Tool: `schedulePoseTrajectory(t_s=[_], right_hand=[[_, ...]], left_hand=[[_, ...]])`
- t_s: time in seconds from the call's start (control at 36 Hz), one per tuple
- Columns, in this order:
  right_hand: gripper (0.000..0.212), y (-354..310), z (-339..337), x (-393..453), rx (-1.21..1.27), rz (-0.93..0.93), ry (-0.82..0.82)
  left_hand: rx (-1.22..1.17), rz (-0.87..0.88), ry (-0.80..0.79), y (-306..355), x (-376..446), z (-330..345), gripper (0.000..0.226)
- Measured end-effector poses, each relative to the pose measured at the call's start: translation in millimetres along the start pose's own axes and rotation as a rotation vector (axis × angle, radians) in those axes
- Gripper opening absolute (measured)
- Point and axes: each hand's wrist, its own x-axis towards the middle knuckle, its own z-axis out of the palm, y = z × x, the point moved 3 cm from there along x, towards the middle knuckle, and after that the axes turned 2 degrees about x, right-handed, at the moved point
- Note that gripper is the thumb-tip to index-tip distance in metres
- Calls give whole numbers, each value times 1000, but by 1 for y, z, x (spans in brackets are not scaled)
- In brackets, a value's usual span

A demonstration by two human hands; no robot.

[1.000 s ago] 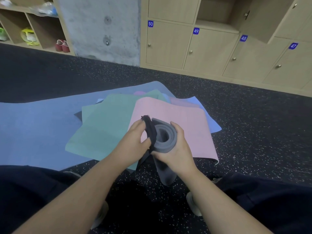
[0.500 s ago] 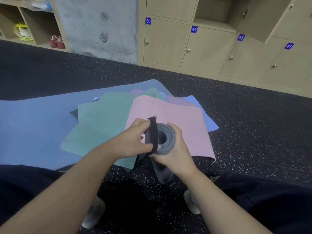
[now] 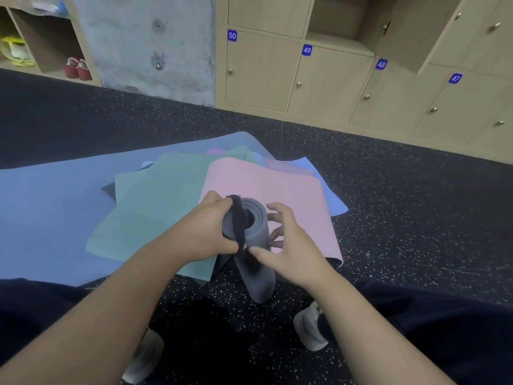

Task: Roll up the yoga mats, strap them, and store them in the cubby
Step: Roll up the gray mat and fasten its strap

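Note:
A rolled grey yoga mat (image 3: 260, 284) stands on end on the dark floor between my knees. A black strap (image 3: 239, 220) runs over its top end and down its near side. My left hand (image 3: 202, 229) pinches the strap against the left side of the roll. My right hand (image 3: 288, 251) is at the roll's right side with fingers spread; its thumb touches the strap low down and its fingertips sit just behind the roll. Flat pink (image 3: 263, 179), green (image 3: 155, 207) and blue (image 3: 50, 212) mats lie overlapped behind.
Wooden lockers numbered 47 to 50 line the back wall, with one open cubby (image 3: 341, 20) above number 49 and its door (image 3: 408, 31) swung out. A concrete pillar (image 3: 144, 45) and shoe shelves (image 3: 41, 37) stand at the left. My shoes (image 3: 311, 329) flank the roll.
My right hand has let go of the roll and spread its fingers. My left hand has drawn the strap further over the roll's top end.

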Motion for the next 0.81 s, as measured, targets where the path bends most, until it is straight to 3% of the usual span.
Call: schedulePoseTrajectory(t_s=[0.08,0.17,0.36,0.5,0.64,0.81], right_hand=[[43,-8,-7,-5,-29,-27,-17],[29,-10,-12,-7,-52,-5,13],[27,-14,-6,-10,-24,4,25],[28,-29,-4,-9,-11,26,37],[27,-34,8,-8,-19,102,54],[23,-41,6,-8,-231,136,115]], left_hand=[[11,10,-25,0,0,3,35],[18,24,-58,5,-1,9,37],[128,13,-24,11,-7,15,65],[155,39,105,19,-17,6,81],[307,107,219,18,-22,17,68],[333,104,178,17,-15,36,63]])
